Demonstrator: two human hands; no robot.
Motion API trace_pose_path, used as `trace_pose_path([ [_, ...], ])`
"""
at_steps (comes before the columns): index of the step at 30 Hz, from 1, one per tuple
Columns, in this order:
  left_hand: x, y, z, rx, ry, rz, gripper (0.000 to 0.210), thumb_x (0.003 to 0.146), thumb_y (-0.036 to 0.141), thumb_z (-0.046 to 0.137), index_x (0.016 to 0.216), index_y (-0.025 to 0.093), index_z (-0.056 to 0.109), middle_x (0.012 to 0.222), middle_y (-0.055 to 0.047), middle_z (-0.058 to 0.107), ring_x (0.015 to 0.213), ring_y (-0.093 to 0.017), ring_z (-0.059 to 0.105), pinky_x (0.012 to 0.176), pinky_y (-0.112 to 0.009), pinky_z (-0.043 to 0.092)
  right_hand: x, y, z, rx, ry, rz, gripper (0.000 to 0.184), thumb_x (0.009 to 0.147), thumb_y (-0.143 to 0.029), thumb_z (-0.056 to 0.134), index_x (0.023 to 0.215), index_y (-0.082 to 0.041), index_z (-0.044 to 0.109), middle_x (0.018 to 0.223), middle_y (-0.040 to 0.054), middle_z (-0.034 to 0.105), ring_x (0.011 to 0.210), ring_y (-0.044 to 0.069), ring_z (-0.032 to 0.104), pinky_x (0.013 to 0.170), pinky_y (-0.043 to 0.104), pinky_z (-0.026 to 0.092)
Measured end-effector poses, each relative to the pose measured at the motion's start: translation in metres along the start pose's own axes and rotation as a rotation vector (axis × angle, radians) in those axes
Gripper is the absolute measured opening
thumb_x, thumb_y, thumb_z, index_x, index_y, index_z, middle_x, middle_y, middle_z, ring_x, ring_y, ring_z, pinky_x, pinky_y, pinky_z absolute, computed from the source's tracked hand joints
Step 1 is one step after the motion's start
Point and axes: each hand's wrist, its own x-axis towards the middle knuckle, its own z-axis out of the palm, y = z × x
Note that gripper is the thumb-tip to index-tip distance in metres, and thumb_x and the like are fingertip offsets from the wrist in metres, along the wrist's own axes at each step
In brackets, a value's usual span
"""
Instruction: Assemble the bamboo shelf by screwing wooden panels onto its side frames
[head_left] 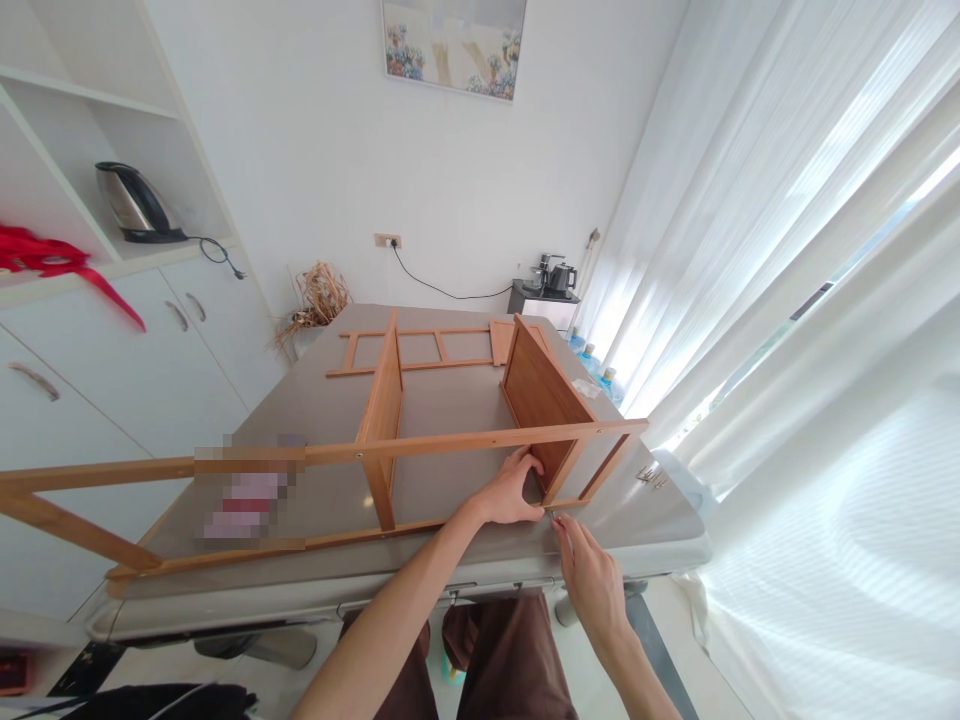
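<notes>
touching the wooden frame (465,442), the left hand (504,496) curls half-open; the right hand (591,572) pinches a metal piece (553,516).

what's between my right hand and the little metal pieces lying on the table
In the head view, just a bare stretch of grey tabletop lies between your right hand and the little metal pieces.

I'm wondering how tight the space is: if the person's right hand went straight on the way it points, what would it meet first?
Most likely the end of the near wooden rail, just beyond the right hand. The left hand is so close that depth leaves this unsure.
</notes>
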Motion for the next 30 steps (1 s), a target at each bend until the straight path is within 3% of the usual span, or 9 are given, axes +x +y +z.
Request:
trace_pose_path([
  [6, 0.000, 0.000, 0.000, -0.007, 0.009, 0.005, 0.058, 0.059, 0.025, 0.081, 0.110, 0.025, 0.052, 0.153, -0.011, 0.033, 0.148, -0.033, 0.023, 0.118, -0.050, 0.029, 0.003, 0.004, -0.003, 0.127, -0.055, 0.076, 0.041, 0.105, -0.040, 0.028, 0.107, -0.022, 0.065, 0.101, 0.0068, 0.073, 0.073, 0.018, 0.071, 0.058, 0.026, 0.046],
  [10, 0.000, 0.000, 0.000, 0.002, 0.003, 0.003, 0.058, 0.060, 0.024, 0.081, 0.110, 0.025, 0.052, 0.155, -0.011, 0.029, 0.148, -0.032, 0.023, 0.119, -0.049, 0.027, 0.007, 0.005, -0.004, 0.292, -0.078, 0.193, 0.036, 0.101, -0.046, 0.036, 0.101, -0.024, 0.064, 0.090, 0.0031, 0.073, 0.062, 0.016, 0.065, 0.061, 0.027, 0.047],
  [16, -0.001, 0.001, -0.001, 0.022, -0.013, 0.002, 0.056, 0.062, 0.024, 0.080, 0.110, 0.024, 0.051, 0.157, -0.011, 0.025, 0.150, -0.030, 0.018, 0.122, -0.046, 0.024, 0.015, 0.002, -0.010, 0.676, -0.124, 0.567, 0.039, 0.090, -0.060, 0.049, 0.090, -0.023, 0.062, 0.091, 0.0036, 0.075, 0.035, 0.012, 0.052, 0.041, 0.027, 0.041],
  [19, -0.001, 0.002, -0.001, 0.028, -0.017, 0.001, 0.055, 0.063, 0.024, 0.080, 0.110, 0.024, 0.051, 0.157, -0.010, 0.025, 0.151, -0.029, 0.017, 0.122, -0.045, 0.024, 0.015, 0.006, -0.009, 0.824, -0.130, 0.692, 0.042, 0.084, -0.062, 0.055, 0.090, -0.021, 0.063, 0.087, 0.0051, 0.077, 0.031, 0.013, 0.051, 0.039, 0.028, 0.041],
  [25, -0.001, 0.002, -0.001, 0.021, -0.018, -0.006, 0.057, 0.061, 0.025, 0.081, 0.110, 0.025, 0.051, 0.158, -0.010, 0.023, 0.151, -0.030, 0.017, 0.122, -0.046, 0.025, 0.010, 0.013, 0.000, 0.895, -0.116, 0.694, 0.041, 0.082, -0.060, 0.059, 0.085, -0.020, 0.065, 0.086, 0.0080, 0.077, 0.034, 0.014, 0.054, 0.044, 0.029, 0.045],
  [30, -0.001, 0.002, -0.001, 0.030, -0.013, -0.019, 0.058, 0.061, 0.025, 0.081, 0.111, 0.025, 0.051, 0.158, -0.010, 0.024, 0.151, -0.031, 0.017, 0.121, -0.048, 0.025, 0.010, 0.015, 0.003, 0.883, -0.112, 0.658, 0.045, 0.084, -0.064, 0.056, 0.083, -0.020, 0.064, 0.070, 0.0062, 0.075, 0.035, 0.017, 0.056, 0.043, 0.029, 0.045],
])
